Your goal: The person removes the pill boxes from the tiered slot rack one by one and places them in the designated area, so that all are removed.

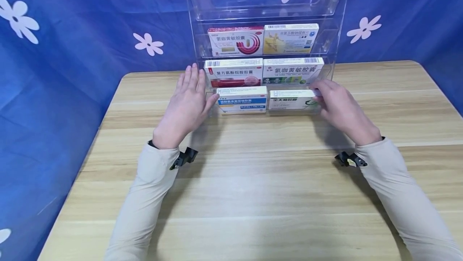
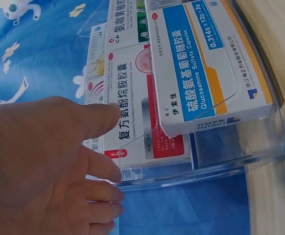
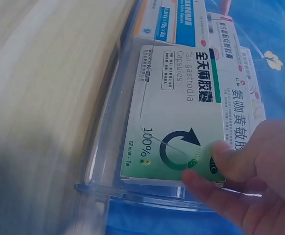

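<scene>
Gastrodia box — corner in right hand

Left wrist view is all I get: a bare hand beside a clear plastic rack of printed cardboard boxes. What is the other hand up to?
Observer: The right hand grips a white-and-green cardboard box by its right-hand end.

Visitor: Oh! And where does that box stand?

Observer: In the lowest tier of the clear plastic rack, to the right of the blue, white and orange cardboard box.

Visitor: Is the person wearing anything on their arms?

Observer: Yes, long pale beige fabric sleeves.
</scene>
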The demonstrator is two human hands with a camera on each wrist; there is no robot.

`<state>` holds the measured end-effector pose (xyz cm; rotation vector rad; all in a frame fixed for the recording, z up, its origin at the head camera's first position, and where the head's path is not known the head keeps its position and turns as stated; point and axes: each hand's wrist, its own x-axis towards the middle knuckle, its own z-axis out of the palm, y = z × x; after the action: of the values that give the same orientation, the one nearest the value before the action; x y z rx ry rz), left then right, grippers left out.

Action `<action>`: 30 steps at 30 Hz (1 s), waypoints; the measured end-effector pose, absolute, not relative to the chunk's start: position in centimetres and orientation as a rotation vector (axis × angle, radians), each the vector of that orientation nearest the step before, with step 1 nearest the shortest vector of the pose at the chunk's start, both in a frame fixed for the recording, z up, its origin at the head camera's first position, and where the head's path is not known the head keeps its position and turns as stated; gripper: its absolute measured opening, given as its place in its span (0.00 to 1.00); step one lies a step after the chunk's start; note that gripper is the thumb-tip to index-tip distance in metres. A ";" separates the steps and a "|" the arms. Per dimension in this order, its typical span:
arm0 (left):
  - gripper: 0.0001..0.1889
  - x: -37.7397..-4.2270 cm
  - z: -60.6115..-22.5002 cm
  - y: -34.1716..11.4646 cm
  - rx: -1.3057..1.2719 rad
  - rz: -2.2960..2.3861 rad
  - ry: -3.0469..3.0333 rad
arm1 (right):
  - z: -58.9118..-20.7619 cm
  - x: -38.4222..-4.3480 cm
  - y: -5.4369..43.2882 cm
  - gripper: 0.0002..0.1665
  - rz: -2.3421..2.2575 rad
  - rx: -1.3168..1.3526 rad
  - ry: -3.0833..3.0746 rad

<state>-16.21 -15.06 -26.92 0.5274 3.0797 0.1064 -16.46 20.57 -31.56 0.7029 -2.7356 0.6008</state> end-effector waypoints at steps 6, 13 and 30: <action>0.39 -16.3 -26.8 -15.0 0.528 0.093 3.073 | -31.7 -16.5 20.8 0.25 0.611 0.753 -2.685; 0.39 -16.3 -26.8 -15.0 0.523 0.102 3.065 | -31.7 -16.5 21.0 0.26 0.618 0.783 -2.649; 0.39 -16.2 -26.8 -15.0 0.515 0.122 3.069 | -30.2 -15.7 21.2 0.17 0.866 0.540 -2.561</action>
<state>-16.20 -14.97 -26.84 0.5148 3.0692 0.1224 -15.67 21.20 -30.15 0.5402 -2.5606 0.8664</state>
